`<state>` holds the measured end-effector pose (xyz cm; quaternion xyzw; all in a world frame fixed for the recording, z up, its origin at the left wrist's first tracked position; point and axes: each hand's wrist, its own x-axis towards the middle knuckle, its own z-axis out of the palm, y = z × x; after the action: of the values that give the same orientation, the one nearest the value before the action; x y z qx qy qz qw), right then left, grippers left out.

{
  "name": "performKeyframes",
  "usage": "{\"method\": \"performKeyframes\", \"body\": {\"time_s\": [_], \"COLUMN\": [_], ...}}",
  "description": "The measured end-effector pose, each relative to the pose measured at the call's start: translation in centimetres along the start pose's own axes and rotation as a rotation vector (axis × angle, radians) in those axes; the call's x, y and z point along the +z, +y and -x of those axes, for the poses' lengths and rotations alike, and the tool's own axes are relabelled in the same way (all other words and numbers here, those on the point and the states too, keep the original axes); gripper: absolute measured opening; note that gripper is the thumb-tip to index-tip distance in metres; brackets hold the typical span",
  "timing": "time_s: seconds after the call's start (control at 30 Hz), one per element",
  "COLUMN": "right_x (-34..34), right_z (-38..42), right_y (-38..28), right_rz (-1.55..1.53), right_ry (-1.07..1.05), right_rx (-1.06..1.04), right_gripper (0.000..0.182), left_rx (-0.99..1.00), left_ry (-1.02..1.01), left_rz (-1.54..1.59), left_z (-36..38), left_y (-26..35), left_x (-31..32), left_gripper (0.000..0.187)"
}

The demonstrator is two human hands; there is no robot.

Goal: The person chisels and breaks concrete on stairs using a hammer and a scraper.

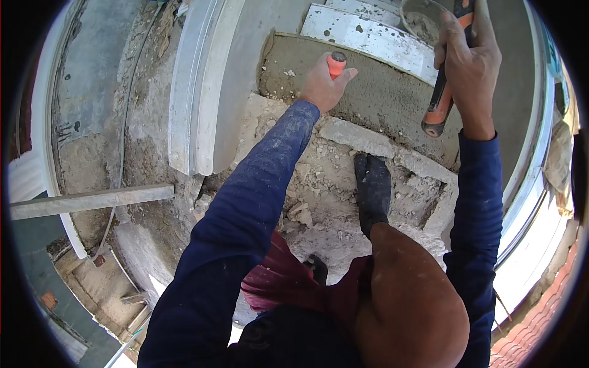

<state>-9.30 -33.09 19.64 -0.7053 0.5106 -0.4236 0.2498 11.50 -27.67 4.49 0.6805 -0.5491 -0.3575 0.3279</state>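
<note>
My left hand (321,87) is closed around the orange grip of a chisel (336,64), its dark round end pointing up. The chisel's lower end is hidden behind the hand. Beneath it lies a grey cement ledge (383,95) with crumbs along its left side. Higher on the right, my right hand (471,64) grips the black and orange handle of a hammer (438,109). The handle's butt points down, and the hammer's head is out of view at the top edge. A gap separates the two tools.
Broken concrete and rubble (307,175) lie around my dark-covered foot (372,184). A speckled white board (368,38) and a round bucket (423,18) are beyond the ledge. A pale column (205,92) stands left, with a wooden plank (98,200) lower down.
</note>
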Motion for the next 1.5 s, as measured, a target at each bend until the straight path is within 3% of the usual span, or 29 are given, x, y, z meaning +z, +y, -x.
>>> {"method": "performKeyframes", "body": {"time_s": [0.07,0.13,0.17,0.33,0.43,0.47,0.5,0.57,0.67,0.77,0.83,0.9,1.0,1.17,1.23,1.3,1.4,1.5], "right_x": [2.0,1.9,1.7,-2.1,-0.4,1.3,1.8,1.4,-0.4,-0.2,1.2,2.6,1.0,1.1,2.3,3.3,1.5,1.4], "right_z": [1.8,1.9,1.4,-2.8,-0.7,1.3,3.5,3.8,1.9,0.1,1.1,4.2,3.4,1.6,2.3,4.1,3.7,3.0], "right_y": [3.6,4.2,5.3,2.2,2.2,4.6,5.6,7.0,3.4,1.7,3.4,6.1,5.0,1.9,4.1,6.1,5.8,4.2], "right_rz": [0.209,0.236,0.104,-0.116,-0.061,0.074,0.306,0.087,-0.023,-0.177,-0.008,0.316,0.036,-0.179,-0.021,0.275,0.053,-0.089], "right_ry": [-0.26,-0.564,-0.505,-0.184,-0.073,-0.118,-0.503,-0.479,-0.392,-0.015,0.052,-0.386,-0.494,-0.067,-0.059,-0.345,-0.499,-0.199], "right_rx": [-0.264,-0.2,-0.28,0.167,0.024,-0.28,-0.272,-0.207,0.125,0.063,-0.151,-0.409,-0.074,0.176,-0.139,-0.348,-0.01,0.023], "right_gripper": [0.059,0.063,0.061,0.06,0.061,0.061,0.063,0.065,0.064,0.059,0.059,0.061,0.062,0.06,0.06,0.061,0.062,0.062], "left_rx": [-0.001,0.02,0.029,-0.014,-0.003,-0.009,-0.023,-0.016,-0.023,-0.039,-0.019,0.019,-0.031,-0.046,-0.014,0.026,-0.047,-0.025], "left_ry": [-0.057,-0.059,-0.037,-0.081,-0.027,-0.022,-0.014,-0.028,-0.029,-0.033,-0.026,-0.011,0.003,-0.053,-0.027,0.016,0.0,0.043], "left_rz": [-0.006,-0.01,-0.011,-0.017,-0.002,0.014,0.031,0.045,-0.021,-0.027,0.002,0.036,0.007,-0.013,0.012,0.044,0.06,0.019], "left_z": [0.0,-0.5,-0.4,-0.4,-0.5,-0.3,-0.1,-0.3,-0.1,0.6,0.3,0.1,-0.1,0.6,0.3,0.4,0.7,0.8], "left_y": [-0.2,-0.6,-1.0,-0.4,-0.7,-0.5,-0.3,-0.4,-0.4,-0.3,0.1,-0.8,-1.1,-0.2,-0.1,-0.5,-0.5,-0.7], "left_x": [0.4,0.9,1.3,0.6,1.0,0.9,0.9,0.6,0.5,0.6,0.4,0.9,1.3,0.8,0.7,1.0,0.4,0.6], "left_gripper": [0.052,0.052,0.052,0.049,0.049,0.048,0.047,0.048,0.048,0.049,0.049,0.05,0.051,0.048,0.047,0.046,0.046,0.046]}}
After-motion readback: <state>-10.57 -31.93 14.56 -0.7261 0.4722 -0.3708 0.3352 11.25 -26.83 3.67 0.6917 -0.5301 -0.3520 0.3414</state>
